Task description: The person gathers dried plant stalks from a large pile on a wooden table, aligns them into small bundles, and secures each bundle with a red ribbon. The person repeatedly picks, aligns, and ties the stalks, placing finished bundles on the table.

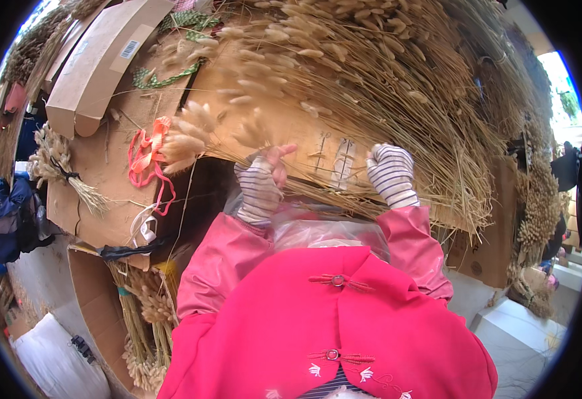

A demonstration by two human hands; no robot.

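My left hand (266, 179), in a striped fingerless glove, is closed around the stems of a small bunch of dried bunny-tail grass (188, 137); its fluffy heads point to the left. My right hand (392, 172), gloved alike, is curled at the near edge of a large pile of dried bunny-tail grass (400, 95), beside the stems; whether it pinches any stem cannot be told. Between my hands, the wooden board (276, 119) bears handwritten marks on a paper strip (342, 162). Loose stems lie along the board's near edge.
Cardboard (89, 169) at the left carries pink string (144, 169), green checked ribbon (164, 82) and a tied grass bunch (69, 169). A long carton (101, 60) lies behind. Below left, an open box (91, 289) holds upright bundles. More dried grass stands at the right.
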